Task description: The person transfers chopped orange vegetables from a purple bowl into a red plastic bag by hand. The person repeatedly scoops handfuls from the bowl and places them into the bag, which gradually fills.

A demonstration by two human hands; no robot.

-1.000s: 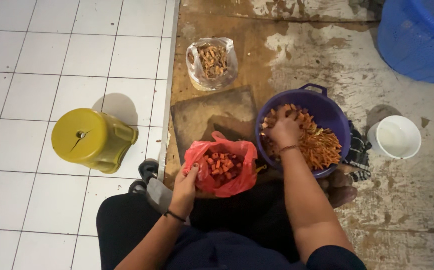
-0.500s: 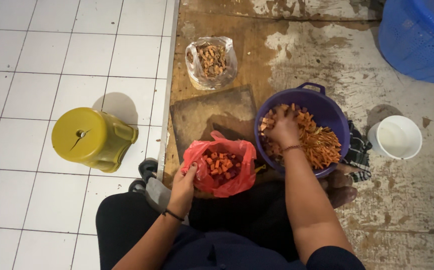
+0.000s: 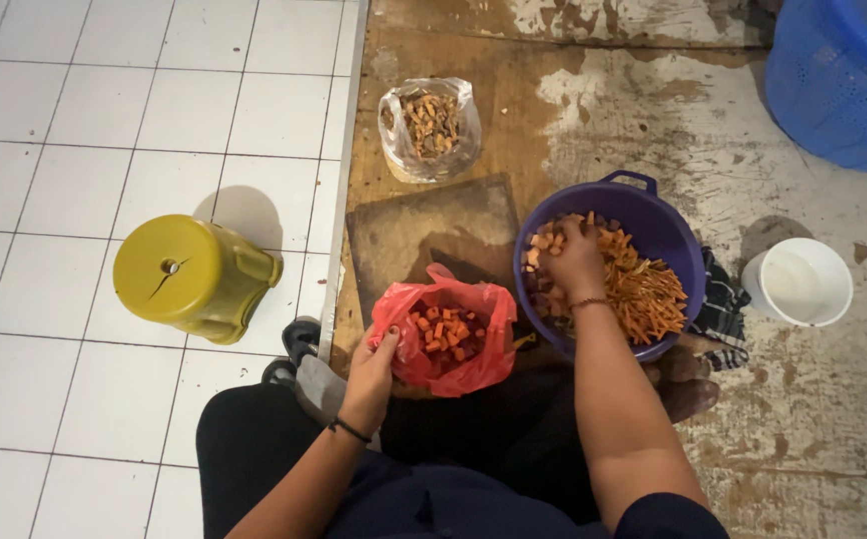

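My left hand (image 3: 371, 371) pinches the near left rim of a red plastic bag (image 3: 473, 344) and keeps it open; orange cubes lie inside the bag. My right hand (image 3: 575, 262) reaches down into a purple bowl (image 3: 661, 225), fingers curled over orange cubes at its left side. Orange strips fill the bowl's right side. Whether the fingers have closed on any pieces is hidden.
A dark cutting board (image 3: 423, 232) lies behind the red bag. A clear bag of peelings (image 3: 429, 130) stands beyond it. A yellow stool (image 3: 194, 274) sits on white tiles at left. A white cup (image 3: 799, 282), a checked cloth (image 3: 721, 307) and a blue basket (image 3: 843, 75) are at right.
My right hand has shifted slightly left within the purple bowl, over the cubes. My left hand keeps its hold on the red bag's rim.
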